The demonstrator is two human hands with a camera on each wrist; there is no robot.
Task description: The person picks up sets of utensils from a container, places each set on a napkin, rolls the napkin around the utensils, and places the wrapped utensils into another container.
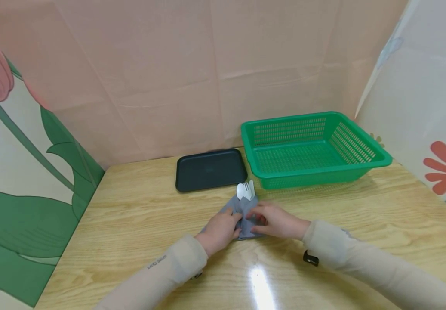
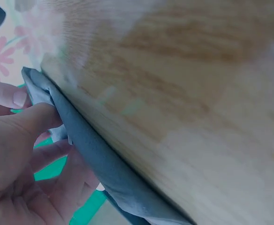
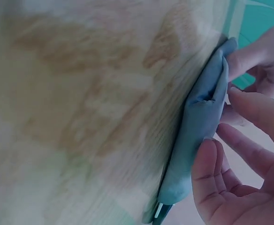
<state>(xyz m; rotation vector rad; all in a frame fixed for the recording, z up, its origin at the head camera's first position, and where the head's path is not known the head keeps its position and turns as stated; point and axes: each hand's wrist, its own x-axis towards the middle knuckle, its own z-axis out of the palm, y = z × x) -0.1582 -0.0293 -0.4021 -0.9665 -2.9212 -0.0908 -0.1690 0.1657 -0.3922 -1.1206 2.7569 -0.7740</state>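
A grey cloth napkin (image 1: 248, 228) lies on the table, folded around white cutlery. The heads of a spoon (image 1: 240, 190), a fork (image 1: 247, 190) and a knife (image 1: 251, 187) stick out of its far end; their handles are hidden in the cloth. At the napkin's left side my left hand (image 1: 219, 232) pinches a fold between thumb and fingers, as the left wrist view shows. My right hand (image 1: 276, 220) is on the opposite side, its fingers spread and loosely bent, the fingertips touching the cloth (image 3: 188, 150).
Behind the napkin sits a black tray (image 1: 211, 170). A green plastic basket (image 1: 319, 174) with slotted walls stands at the back right, close to the cutlery heads. The wooden table (image 1: 137, 224) meets a pink cloth backdrop (image 1: 161, 77).
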